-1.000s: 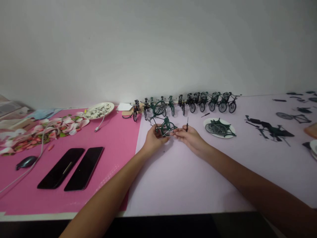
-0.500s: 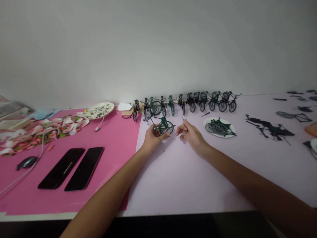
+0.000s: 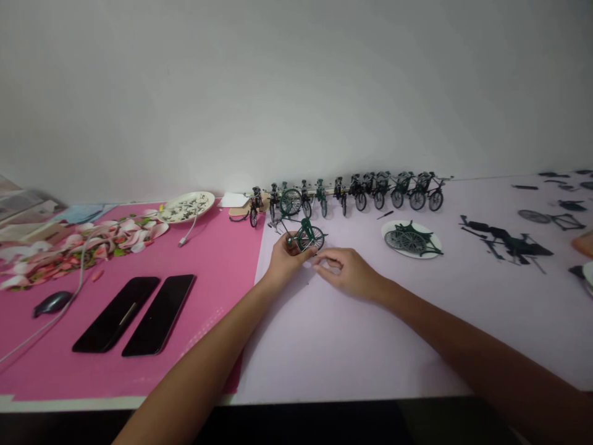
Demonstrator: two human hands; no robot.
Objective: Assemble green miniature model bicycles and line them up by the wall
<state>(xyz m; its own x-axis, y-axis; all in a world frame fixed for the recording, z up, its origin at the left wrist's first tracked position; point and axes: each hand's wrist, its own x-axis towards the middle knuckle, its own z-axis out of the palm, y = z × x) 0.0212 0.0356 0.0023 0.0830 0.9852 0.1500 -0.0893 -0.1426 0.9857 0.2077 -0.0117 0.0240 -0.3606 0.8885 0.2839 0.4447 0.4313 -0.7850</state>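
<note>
My left hand [image 3: 283, 261] is closed around the lower part of a green miniature bicycle [image 3: 309, 237], which stands upright just above the lilac tabletop. Its wheel on the right side faces my other hand. Thumb and forefinger of my right hand [image 3: 351, 272] are pinched together right beside the left fingertips, below that wheel. Whatever lies between them is too small to name. A tiny dark speck [image 3: 307, 283] rests on the table under the hands.
Finished-looking miniature bicycles [image 3: 361, 194] line the wall. A white plate [image 3: 389, 243] holds green frames and wheels; black parts [image 3: 504, 238] are strewn rightward. On the pink cover [image 3: 208, 346] lie two phones [image 3: 157, 315], a mouse [image 3: 52, 303], petals [image 3: 134, 232] and a cable [image 3: 79, 272].
My right hand has come left and slightly down, turning palm-down to meet the left fingertips. The thin pointed thing that stuck up from it no longer shows. My left hand stays on the bicycle.
</note>
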